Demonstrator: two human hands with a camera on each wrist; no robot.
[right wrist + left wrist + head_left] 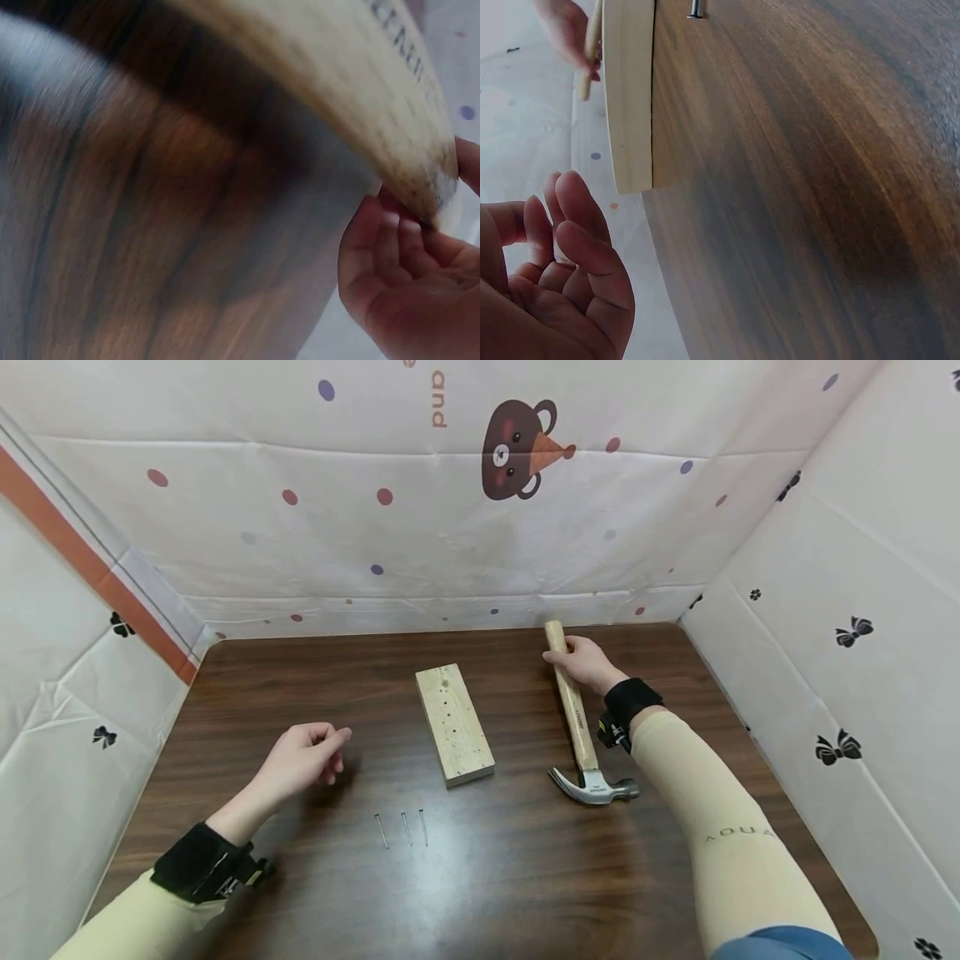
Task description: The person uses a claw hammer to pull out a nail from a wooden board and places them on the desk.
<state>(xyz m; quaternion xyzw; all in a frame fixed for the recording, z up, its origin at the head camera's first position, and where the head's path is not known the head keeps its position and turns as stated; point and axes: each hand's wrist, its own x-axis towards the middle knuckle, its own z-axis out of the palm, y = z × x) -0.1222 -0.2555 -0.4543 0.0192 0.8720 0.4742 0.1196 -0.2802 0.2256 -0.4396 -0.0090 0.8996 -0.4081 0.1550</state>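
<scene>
At the right of the head view, my right hand (587, 664) grips the wooden handle of a claw hammer (576, 718) near its far end. The metal head points toward me, low over the table. In the right wrist view, fingers and thumb pinch the handle (352, 90) from both sides. My left hand (303, 756) hovers over the table's left side, fingers loosely curled around nothing. A light wooden block (455, 724) with a row of small dark holes lies between the hands. Three nails (407, 828) are lined up in front of it; one nail (696, 9) shows in the left wrist view.
Everything rests on a dark brown wood-grain table (525, 877). White printed sheeting forms a back wall (420, 535) and a right wall (847, 560) close to the table's edges. An orange stripe (90, 556) runs down the left corner.
</scene>
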